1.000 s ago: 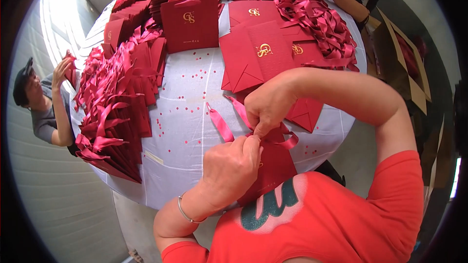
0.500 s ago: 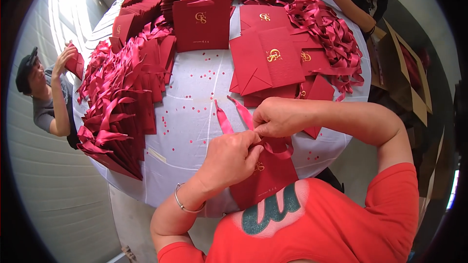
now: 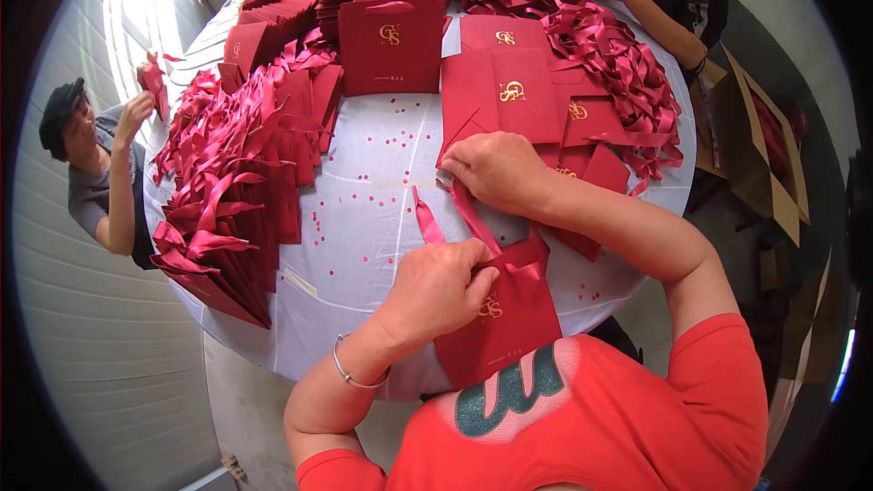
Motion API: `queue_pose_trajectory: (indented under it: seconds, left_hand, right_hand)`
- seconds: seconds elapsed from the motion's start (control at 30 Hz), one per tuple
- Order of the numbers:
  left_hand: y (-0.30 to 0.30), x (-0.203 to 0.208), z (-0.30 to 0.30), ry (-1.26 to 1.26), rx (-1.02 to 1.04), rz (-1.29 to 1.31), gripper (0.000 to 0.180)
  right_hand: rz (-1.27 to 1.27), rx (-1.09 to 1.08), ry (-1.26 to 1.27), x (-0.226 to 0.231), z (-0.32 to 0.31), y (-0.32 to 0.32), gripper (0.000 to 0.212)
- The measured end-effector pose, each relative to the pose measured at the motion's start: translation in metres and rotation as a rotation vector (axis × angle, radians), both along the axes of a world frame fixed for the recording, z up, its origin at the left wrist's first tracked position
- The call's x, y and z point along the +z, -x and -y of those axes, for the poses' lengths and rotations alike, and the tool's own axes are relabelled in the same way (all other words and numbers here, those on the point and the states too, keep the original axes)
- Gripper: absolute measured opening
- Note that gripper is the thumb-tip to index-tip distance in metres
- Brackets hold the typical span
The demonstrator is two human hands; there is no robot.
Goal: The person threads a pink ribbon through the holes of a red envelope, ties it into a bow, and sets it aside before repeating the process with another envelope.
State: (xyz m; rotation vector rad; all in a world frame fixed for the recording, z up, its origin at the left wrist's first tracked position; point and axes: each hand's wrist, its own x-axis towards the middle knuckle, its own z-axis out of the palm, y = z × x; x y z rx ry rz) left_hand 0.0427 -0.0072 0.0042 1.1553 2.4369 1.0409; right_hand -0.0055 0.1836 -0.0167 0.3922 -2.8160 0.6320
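A red paper gift bag (image 3: 505, 327) with a gold emblem lies at the table's near edge, against my shirt. My left hand (image 3: 441, 282) is closed at its top edge, thumb and fingers pinching the bag where the ribbon comes out. Beyond it, my right hand (image 3: 498, 173) pinches the pink satin ribbon (image 3: 473, 216) and holds it taut, away from the bag. Another ribbon end (image 3: 427, 220) points up loose past my left knuckles. Flat red bags (image 3: 527, 100) lie stacked just beyond my right hand.
Rows of ribboned bags (image 3: 241, 191) line the table's left side, and one bag (image 3: 391, 45) stands upright at the back. Loose ribbons (image 3: 627, 73) pile up on the right. Red paper dots dot the white tablecloth (image 3: 364, 264). Two co-workers handle pieces; an open carton (image 3: 764, 145) stands at right.
My right hand has moved away from my left, up and slightly left, drawing the ribbon out straight. My left hand stays at the bag. The co-worker at left has shifted a red bag.
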Motion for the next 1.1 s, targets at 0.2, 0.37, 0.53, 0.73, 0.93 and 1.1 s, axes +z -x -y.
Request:
queue_pose_trajectory:
  seconds: [0.2,0.37,0.53,0.73,0.93,1.1]
  left_hand:
    - [0.004,-0.004,0.001,0.097,0.048,-0.008,0.022]
    - [0.007,0.000,-0.002,0.130,0.036,0.022,0.023]
    - [0.002,-0.003,-0.007,0.150,0.096,-0.014,0.026]
    - [-0.002,-0.005,-0.010,0.161,0.139,-0.061,0.028]
    - [-0.001,-0.010,-0.012,0.165,0.152,-0.052,0.027]
    - [-0.001,-0.010,-0.010,0.188,0.187,-0.059,0.028]
  right_hand:
    - [0.203,0.212,0.351,0.045,-0.027,-0.048,0.018]
    - [0.176,0.434,0.053,0.046,-0.056,-0.085,0.033]
    - [-0.064,0.403,-0.140,0.045,-0.055,-0.093,0.020]
    - [0.034,0.467,0.006,0.038,-0.042,-0.091,0.016]
    - [0.069,0.489,0.039,0.048,-0.044,-0.094,0.020]
    - [0.629,0.260,0.417,0.087,-0.038,-0.109,0.014]
